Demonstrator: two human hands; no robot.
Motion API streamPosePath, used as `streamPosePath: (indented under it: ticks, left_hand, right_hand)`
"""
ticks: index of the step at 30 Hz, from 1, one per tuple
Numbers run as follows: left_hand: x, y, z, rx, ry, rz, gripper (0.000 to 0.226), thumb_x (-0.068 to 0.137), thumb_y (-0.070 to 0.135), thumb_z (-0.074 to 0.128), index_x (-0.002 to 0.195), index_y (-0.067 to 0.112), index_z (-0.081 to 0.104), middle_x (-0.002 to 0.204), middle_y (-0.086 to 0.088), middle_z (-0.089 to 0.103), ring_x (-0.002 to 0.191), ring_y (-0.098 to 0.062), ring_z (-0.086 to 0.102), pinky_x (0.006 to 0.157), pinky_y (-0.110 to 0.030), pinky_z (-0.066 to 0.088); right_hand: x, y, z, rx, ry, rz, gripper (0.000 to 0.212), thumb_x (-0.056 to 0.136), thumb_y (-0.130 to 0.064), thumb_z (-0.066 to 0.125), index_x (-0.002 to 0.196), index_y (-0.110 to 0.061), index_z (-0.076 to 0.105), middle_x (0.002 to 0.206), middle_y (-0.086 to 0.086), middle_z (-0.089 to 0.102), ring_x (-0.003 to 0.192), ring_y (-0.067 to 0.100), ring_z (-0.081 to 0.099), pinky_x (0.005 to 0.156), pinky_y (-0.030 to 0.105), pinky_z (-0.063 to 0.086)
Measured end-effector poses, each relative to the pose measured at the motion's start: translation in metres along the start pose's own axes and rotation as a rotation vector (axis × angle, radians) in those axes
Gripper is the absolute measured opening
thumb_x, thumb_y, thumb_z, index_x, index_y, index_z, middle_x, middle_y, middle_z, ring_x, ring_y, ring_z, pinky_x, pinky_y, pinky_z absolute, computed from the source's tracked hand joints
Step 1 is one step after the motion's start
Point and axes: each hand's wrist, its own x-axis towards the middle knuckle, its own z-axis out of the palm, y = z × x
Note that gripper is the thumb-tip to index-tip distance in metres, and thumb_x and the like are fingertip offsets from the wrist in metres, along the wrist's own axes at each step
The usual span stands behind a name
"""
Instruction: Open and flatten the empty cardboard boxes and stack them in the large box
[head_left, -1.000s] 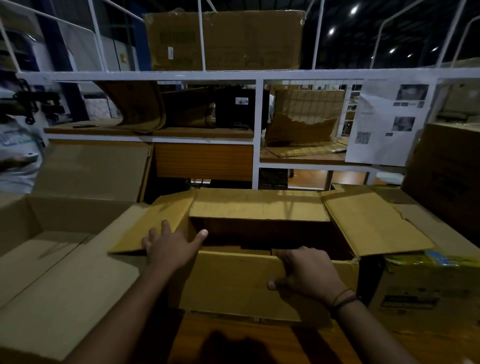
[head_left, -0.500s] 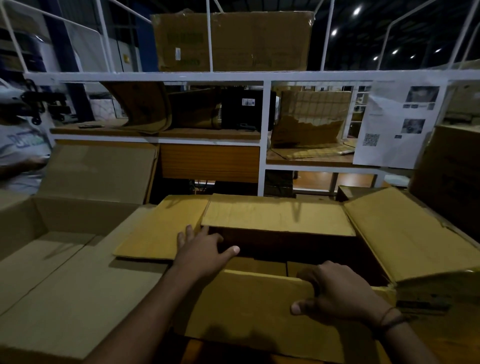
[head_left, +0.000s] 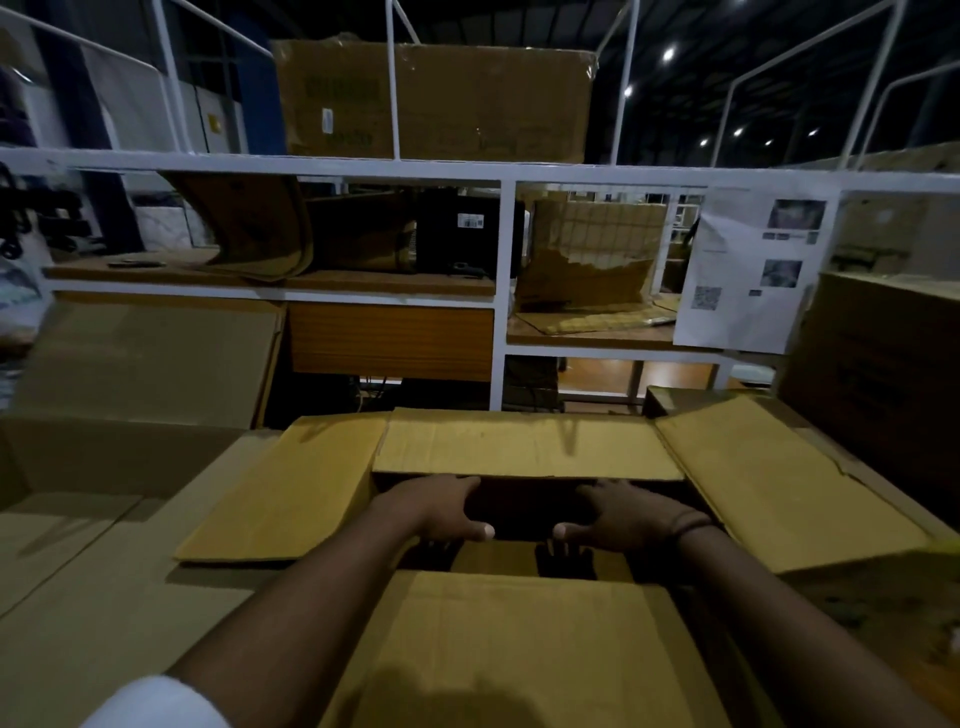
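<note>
- The cardboard box (head_left: 519, 649) is stood open beside the large box (head_left: 119, 457).
- The left hand (head_left: 441, 512) and right hand (head_left: 631, 512) are sunk inside it; their grip cannot be told.
- A white rack (head_left: 498, 291) behind is loaded with cardboard.
- Earlier, both hands were laid on the near rim.

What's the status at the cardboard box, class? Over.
Left hand, right hand inside open brown cardboard box, fingers shadowed. Flaps spread, not flattened. No obstruction visible.

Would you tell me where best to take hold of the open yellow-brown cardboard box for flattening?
I would grip the open yellow-brown cardboard box by the top rim of its far wall, from above through the open top: all four flaps splay outward, leaving that edge bare. The left hand and right hand reach in there.
</note>
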Motion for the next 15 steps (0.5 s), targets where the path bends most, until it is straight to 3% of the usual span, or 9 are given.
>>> streamPosePath:
  ticks: [4,7,10,15]
  left_hand:
    - [0.007,-0.003,-0.025,-0.006,0.243,0.057,0.077,0.094,0.052,0.067,0.158,0.027,0.032,0.152,-0.003,0.05,0.135,-0.023,0.051,0.103,-0.038,0.049]
    - [0.019,-0.005,-0.041,0.002,0.351,0.056,0.085,0.094,0.056,0.064,0.162,0.029,0.021,0.164,-0.006,0.034,0.147,-0.028,0.038,0.113,-0.048,0.044]
    - [0.041,-0.013,-0.052,0.108,0.306,0.039,0.09,0.095,0.062,0.059,0.164,0.032,0.01,0.173,-0.006,0.006,0.156,-0.037,0.016,0.121,-0.056,0.032]
    - [0.082,-0.028,-0.055,0.211,0.165,-0.006,0.095,0.095,0.062,0.059,0.164,0.034,0.001,0.173,-0.003,-0.003,0.156,-0.043,0.006,0.123,-0.062,0.022]
  right_hand:
    - [0.016,0.008,-0.024,0.041,0.242,-0.016,0.074,0.094,-0.062,0.06,0.154,-0.027,0.039,0.154,0.003,0.045,0.131,0.022,0.052,0.105,0.041,0.051]
    - [0.032,0.004,-0.043,-0.013,0.38,0.006,0.079,0.096,-0.059,0.06,0.159,-0.024,0.029,0.159,0.007,0.039,0.137,0.024,0.047,0.109,0.042,0.048]
    - [0.057,0.002,-0.058,-0.047,0.418,0.045,0.084,0.097,-0.059,0.059,0.162,-0.023,0.021,0.167,0.011,0.025,0.149,0.031,0.033,0.118,0.048,0.039]
    - [0.103,0.013,-0.066,-0.095,0.338,0.072,0.088,0.095,-0.061,0.058,0.164,-0.024,0.016,0.172,0.007,0.007,0.156,0.035,0.014,0.122,0.057,0.028]
